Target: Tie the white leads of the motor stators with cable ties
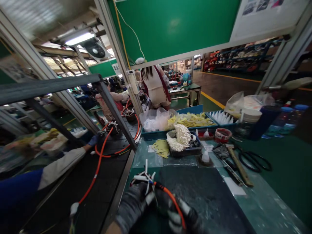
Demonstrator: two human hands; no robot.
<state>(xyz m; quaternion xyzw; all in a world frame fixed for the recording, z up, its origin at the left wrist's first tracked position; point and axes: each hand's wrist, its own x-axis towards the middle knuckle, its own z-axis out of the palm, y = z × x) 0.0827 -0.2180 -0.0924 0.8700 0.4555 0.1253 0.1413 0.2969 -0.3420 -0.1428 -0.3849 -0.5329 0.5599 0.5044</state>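
Both my hands wear dirty grey gloves and work at an orange cable [172,197] over the near edge of the bench. Fingers of my left hand [136,203] are wrapped round the cable's end, where several thin wires with white sleeves [143,177] fan out. My right hand [184,214] grips the orange cable lower down, its fingers curled and slightly blurred. Under the cable and to its right lies a dark mat [202,191].
Bins hold yellow strips [192,119] and white cones [221,117]; a tray carries a white bundle [179,138]. Rightward are a brush [240,165], scissors [255,161] and bottles [282,122]. At left, a co-worker's arm [63,165] reaches across a conveyor [97,188] with orange cables. A metal post [117,113] stands between.
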